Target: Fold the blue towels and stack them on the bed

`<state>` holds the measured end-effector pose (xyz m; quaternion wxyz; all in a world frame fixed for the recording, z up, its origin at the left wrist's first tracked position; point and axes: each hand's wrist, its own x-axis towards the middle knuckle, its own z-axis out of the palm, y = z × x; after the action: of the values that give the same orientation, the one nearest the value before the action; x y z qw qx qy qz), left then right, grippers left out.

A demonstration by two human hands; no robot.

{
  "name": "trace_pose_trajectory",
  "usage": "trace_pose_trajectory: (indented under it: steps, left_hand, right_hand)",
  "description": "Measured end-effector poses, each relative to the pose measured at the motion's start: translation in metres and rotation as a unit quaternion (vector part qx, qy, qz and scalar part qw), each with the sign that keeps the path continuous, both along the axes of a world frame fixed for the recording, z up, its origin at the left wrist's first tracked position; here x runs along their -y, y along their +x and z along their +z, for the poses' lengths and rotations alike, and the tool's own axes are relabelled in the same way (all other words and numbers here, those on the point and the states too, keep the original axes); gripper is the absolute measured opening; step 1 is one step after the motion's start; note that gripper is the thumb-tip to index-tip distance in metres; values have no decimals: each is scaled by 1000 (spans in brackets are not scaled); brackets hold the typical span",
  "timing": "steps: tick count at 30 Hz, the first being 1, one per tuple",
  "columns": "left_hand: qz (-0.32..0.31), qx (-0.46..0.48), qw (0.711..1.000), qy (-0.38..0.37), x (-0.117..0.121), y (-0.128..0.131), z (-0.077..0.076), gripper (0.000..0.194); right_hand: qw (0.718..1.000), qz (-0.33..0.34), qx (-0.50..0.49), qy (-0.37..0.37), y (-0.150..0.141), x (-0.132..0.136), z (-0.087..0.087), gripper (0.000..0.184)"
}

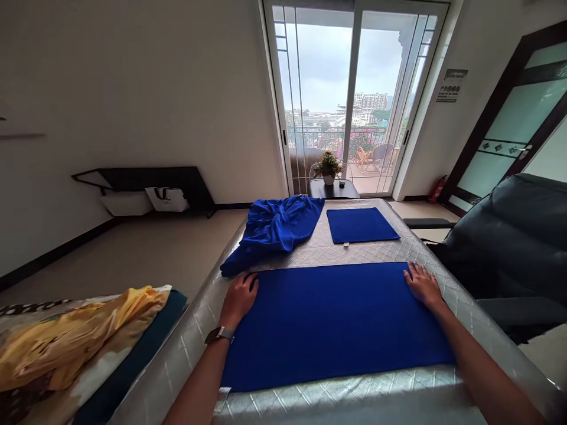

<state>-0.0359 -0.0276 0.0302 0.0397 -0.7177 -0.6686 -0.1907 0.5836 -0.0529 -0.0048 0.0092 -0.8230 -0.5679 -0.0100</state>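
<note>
A blue cloth lies flat in a long rectangle on the mattress, a white tag showing at its near left corner. My left hand rests on its far left corner, fingers pointing forward and a watch on the wrist. On the far right corner, my right hand lies flat with its fingers spread. Beyond, a smaller folded blue cloth sits to the right with a small white tag at its near edge. To the left of it is a crumpled blue cloth, its lower end near my left hand.
Yellow patterned bedding is heaped at the lower left. A black armchair stands close on the right. Past the mattress are a small table with a potted plant and a sliding glass door. Bags sit by the left wall.
</note>
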Motion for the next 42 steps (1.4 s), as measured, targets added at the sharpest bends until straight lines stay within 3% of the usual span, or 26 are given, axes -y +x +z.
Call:
trace_pose_trajectory:
  steps: [3,6,8,11,14,16,20,23,25,28,33,37,39,42]
  left_hand:
    - [-5,0,1000,3,2,0,1,47]
    - [-7,2,1000,4,3,-2,-1,49]
    - [-9,4,1000,4,3,-4,-2,49]
    - [-10,5,1000,5,2,-7,-4,48]
    - [-8,6,1000,7,1,-8,-6,47]
    - [-9,8,1000,8,1,-9,-6,46]
    - [-14,9,1000,11,1,-9,-5,46]
    - [-19,7,1000,15,3,-9,-3,46]
    - [-22,6,1000,17,4,-9,-1,46]
    - [-15,7,1000,13,4,-8,1,46]
    - [-11,16,1000,11,-1,-9,-3,48]
    - [-10,13,1000,15,-5,-9,-6,50]
    - [-13,9,1000,15,-7,-9,-6,51]
    - [-11,7,1000,8,-9,-8,-7,53]
  right_hand:
    - [998,-27,53,26,-16,6,12,62]
    - [994,-20,84,66,-57,15,26,60]
    - [995,22,65,73,-103,22,35,60]
    - [988,147,-16,51,-191,35,47,59]
    - [948,295,-110,39,-285,46,58,62]
    - [919,359,-160,32,-340,48,63,67]
    - [889,399,-223,10,-419,41,62,76]
    - [894,378,-240,7,-437,34,52,80]
    - [902,362,-234,8,-427,30,45,80]
    - [922,330,-201,-11,-377,23,37,81]
    - [978,178,-102,-36,-223,6,27,74]
    - [996,55,-41,-49,-86,0,20,68]
    - [998,16,-32,-44,-38,0,16,67]
    - [999,1,-28,-20,-5,0,7,67]
